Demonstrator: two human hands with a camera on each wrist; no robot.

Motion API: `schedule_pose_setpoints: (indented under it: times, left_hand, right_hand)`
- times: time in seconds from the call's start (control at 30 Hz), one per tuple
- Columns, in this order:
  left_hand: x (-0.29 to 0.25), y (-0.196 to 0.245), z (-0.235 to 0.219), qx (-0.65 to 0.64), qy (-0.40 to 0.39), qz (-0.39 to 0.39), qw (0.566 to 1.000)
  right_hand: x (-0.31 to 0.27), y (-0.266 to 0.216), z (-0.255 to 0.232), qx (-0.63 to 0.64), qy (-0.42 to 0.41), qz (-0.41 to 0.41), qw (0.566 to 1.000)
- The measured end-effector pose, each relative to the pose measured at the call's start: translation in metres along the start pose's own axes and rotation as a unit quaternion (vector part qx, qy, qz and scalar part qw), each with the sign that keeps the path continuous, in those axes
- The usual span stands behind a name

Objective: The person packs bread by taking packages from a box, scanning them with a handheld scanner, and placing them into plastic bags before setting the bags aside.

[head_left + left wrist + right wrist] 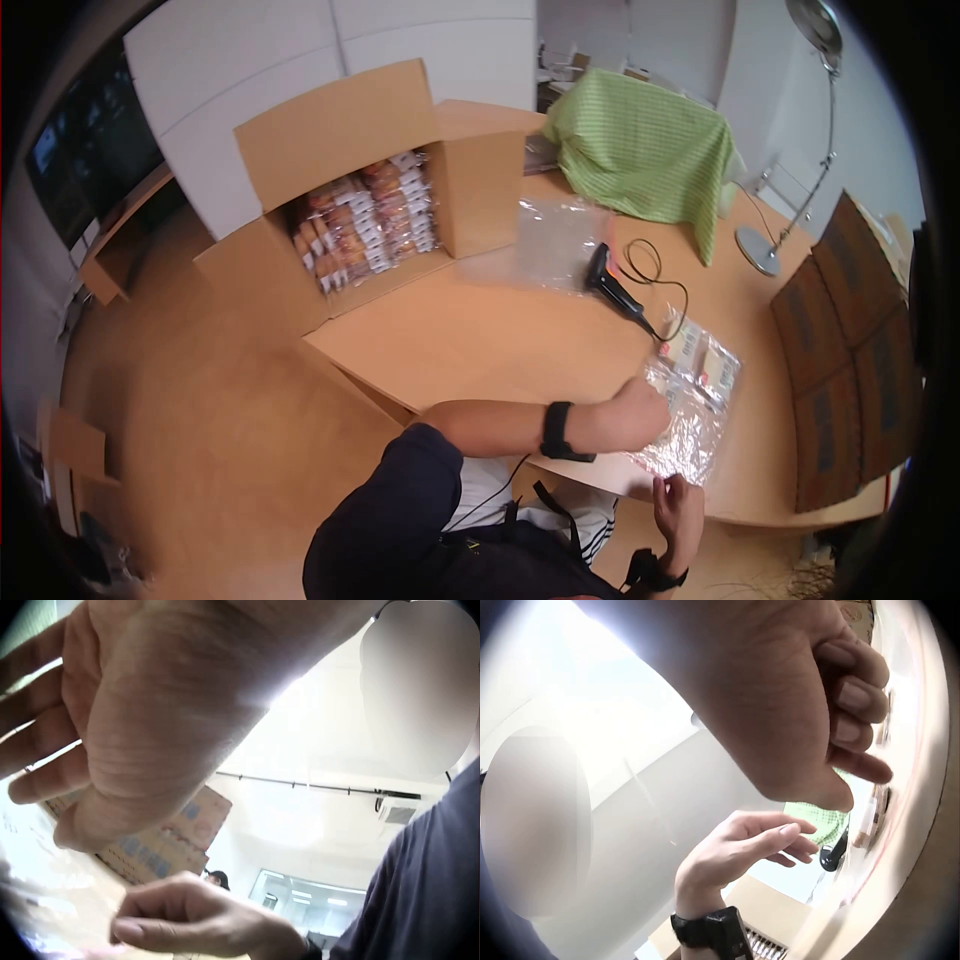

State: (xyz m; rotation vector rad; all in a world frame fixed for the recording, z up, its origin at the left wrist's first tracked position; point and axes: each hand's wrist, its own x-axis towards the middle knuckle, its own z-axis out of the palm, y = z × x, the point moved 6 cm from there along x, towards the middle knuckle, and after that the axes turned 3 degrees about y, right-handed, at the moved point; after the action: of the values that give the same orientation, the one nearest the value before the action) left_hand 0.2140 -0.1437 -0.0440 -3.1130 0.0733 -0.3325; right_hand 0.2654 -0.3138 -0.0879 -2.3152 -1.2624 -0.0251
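A clear plastic bag (690,432) lies near the table's front edge, with several flat packets with printed labels (717,368) in its far part. My left hand (632,414) hovers low over the bag's left side. Its fingers are extended and slightly bent in the left wrist view, with nothing between them. My right hand (681,508) is at the bag's near edge. In the right wrist view its outer fingers (852,694) bend loosely toward the palm, and a gap shows between thumb and index finger.
Beyond the bag lie a black barcode scanner (617,288) with a coiled cable and another clear bag (553,242). An open cardboard box (340,125) of packed goods stands left. A green cloth (645,140), a lamp (760,250) and a cardboard panel (845,350) stand behind and right.
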Motion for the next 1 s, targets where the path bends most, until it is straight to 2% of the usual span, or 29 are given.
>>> schedule_pose_setpoints:
  times: [0.03, 0.07, 0.1, 0.13, 0.17, 0.2, 0.23, 0.27, 0.33, 0.37, 0.4, 0.53, 0.6, 0.63, 0.7, 0.73, 0.77, 0.83, 0.87, 0.9, 0.97, 1.0]
  left_hand:
    - [-0.004, -0.015, -0.012, -0.028, 0.031, -0.015, 0.999]
    - [-0.010, -0.040, -0.007, -0.024, 0.046, -0.055, 0.997]
    - [-0.023, -0.067, -0.015, 0.010, 0.071, -0.087, 0.994]
    - [-0.041, -0.095, -0.029, 0.046, 0.094, -0.116, 0.988]
    - [-0.058, -0.124, -0.039, 0.083, 0.051, -0.151, 0.984]
    - [-0.080, -0.163, -0.041, 0.074, 0.096, -0.212, 0.970]
    - [-0.104, -0.196, -0.045, 0.141, 0.122, -0.235, 0.954]
    - [-0.130, -0.219, -0.062, 0.174, 0.119, -0.281, 0.936]
    - [-0.175, -0.260, -0.101, 0.210, 0.258, -0.282, 0.900]
    - [-0.197, -0.280, -0.112, 0.270, 0.265, -0.287, 0.880]
    - [-0.214, -0.292, -0.124, 0.329, 0.274, -0.291, 0.855]
    - [-0.239, -0.304, -0.159, 0.332, 0.314, -0.308, 0.834]
    - [-0.249, -0.332, -0.157, 0.256, 0.239, -0.451, 0.821]
    - [-0.246, -0.337, -0.162, 0.258, 0.241, -0.445, 0.823]
    - [-0.245, -0.359, -0.164, 0.208, 0.170, -0.531, 0.804]
    - [-0.240, -0.361, -0.166, 0.230, 0.203, -0.487, 0.818]
    - [-0.235, -0.366, -0.166, 0.233, 0.206, -0.486, 0.817]
    - [-0.230, -0.387, -0.157, 0.174, 0.115, -0.542, 0.814]
    - [-0.229, -0.393, -0.156, 0.182, 0.125, -0.537, 0.814]
    - [-0.229, -0.400, -0.152, 0.191, 0.135, -0.534, 0.813]
    - [-0.225, -0.401, -0.154, 0.230, 0.232, -0.487, 0.810]
    - [-0.227, -0.402, -0.155, 0.234, 0.238, -0.493, 0.803]
  right_hand:
    - [0.000, -0.004, -0.003, 0.004, -0.003, -0.009, 1.000]
    - [-0.002, -0.002, -0.004, 0.038, -0.013, 0.018, 0.999]
    - [-0.004, 0.002, -0.002, 0.072, -0.022, 0.046, 0.996]
    - [-0.006, 0.006, 0.006, 0.105, -0.003, 0.023, 0.994]
    - [-0.003, 0.009, 0.015, 0.112, -0.006, 0.021, 0.993]
    - [-0.002, 0.004, 0.020, 0.127, 0.010, -0.044, 0.991]
    - [-0.004, -0.003, 0.024, 0.142, 0.026, -0.105, 0.984]
    - [-0.003, -0.004, 0.031, 0.150, 0.024, -0.102, 0.983]
    - [0.003, -0.015, 0.039, 0.209, 0.031, -0.143, 0.967]
    - [0.005, -0.015, 0.044, 0.217, 0.035, -0.140, 0.965]
    - [0.007, -0.014, 0.046, 0.223, 0.050, -0.159, 0.961]
    - [0.006, -0.005, 0.043, 0.209, 0.098, -0.169, 0.958]
    - [0.007, -0.008, 0.042, 0.235, 0.097, -0.156, 0.954]
    - [0.007, -0.008, 0.042, 0.256, 0.093, -0.147, 0.951]
    - [0.007, -0.006, 0.044, 0.259, 0.095, -0.137, 0.951]
    - [0.007, -0.004, 0.046, 0.262, 0.090, -0.131, 0.952]
    - [0.006, -0.004, 0.046, 0.263, 0.093, -0.134, 0.951]
    - [0.007, -0.006, 0.047, 0.250, 0.098, -0.136, 0.954]
    - [0.007, -0.003, 0.050, 0.258, 0.089, -0.124, 0.954]
    - [0.006, -0.003, 0.050, 0.221, 0.105, -0.154, 0.957]
    - [0.006, -0.006, 0.050, 0.237, 0.112, -0.130, 0.956]
    - [0.005, -0.007, 0.051, 0.238, 0.111, -0.141, 0.954]
